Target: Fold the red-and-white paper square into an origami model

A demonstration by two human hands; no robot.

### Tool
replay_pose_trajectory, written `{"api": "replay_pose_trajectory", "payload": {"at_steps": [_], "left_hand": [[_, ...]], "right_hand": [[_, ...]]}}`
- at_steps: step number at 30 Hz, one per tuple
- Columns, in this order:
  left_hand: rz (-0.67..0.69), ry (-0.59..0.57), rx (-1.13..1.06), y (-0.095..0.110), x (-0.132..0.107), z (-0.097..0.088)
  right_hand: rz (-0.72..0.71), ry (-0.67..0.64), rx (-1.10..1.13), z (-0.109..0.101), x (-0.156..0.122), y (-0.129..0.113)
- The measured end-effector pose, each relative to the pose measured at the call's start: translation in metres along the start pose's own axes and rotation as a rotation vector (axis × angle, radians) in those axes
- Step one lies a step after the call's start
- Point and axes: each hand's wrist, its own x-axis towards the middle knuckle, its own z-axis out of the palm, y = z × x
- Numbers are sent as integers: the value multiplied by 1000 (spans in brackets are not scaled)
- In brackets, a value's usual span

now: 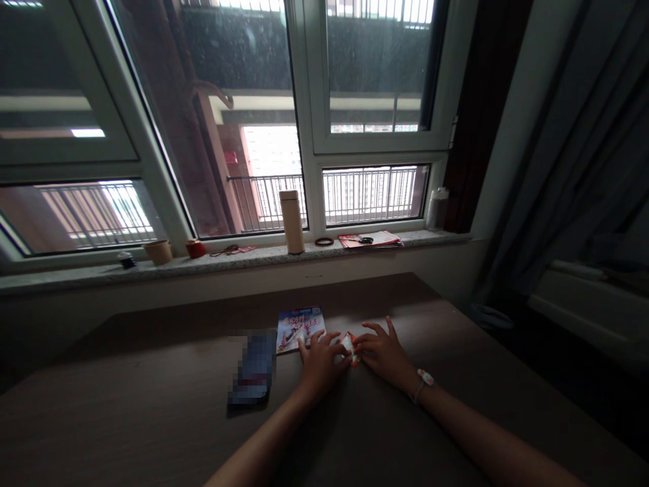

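One desk, two hands, one tiny bit of paper, so the trick is using that flat surface. Left hand is half curled, seemingly pinching the near-left side of the paper, its outer fingers fanned out by the booklet. Right hand seems to pinch the other side between thumb and fingertip, a couple of fingers lifted. The orange-and-white piece sits between them, just right of the booklet. I'd let the left anchor it against the desk, make small moves with the right, and keep those spare fingers up so nothing gets crumpled. Grip details are tiny, and I can't tell if it's folded.

Head count, biggest down: one desk, one sill, one flask, one clear bottle, one pixelated slab left of the hands, one booklet, one pile of red sheets (can't count the layers), one tan cup, one pair of scissors on the pile, one red roll, one dark ring, one little jar, one wristband on the right wrist and that single paper.
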Motion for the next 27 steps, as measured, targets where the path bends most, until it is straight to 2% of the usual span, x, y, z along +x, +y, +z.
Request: {"api": "replay_pose_trajectory", "payload": {"at_steps": [9, 19, 27], "left_hand": [[-14, -12, 12, 2, 0, -3], [-18, -1, 0, 1, 1, -2], [3, 67, 6, 0, 0, 2]], "right_hand": [[-23, -37, 44, 2, 1, 7], [23, -49, 59, 0, 2, 3], [29, -57, 79, 2, 2, 7]]}}
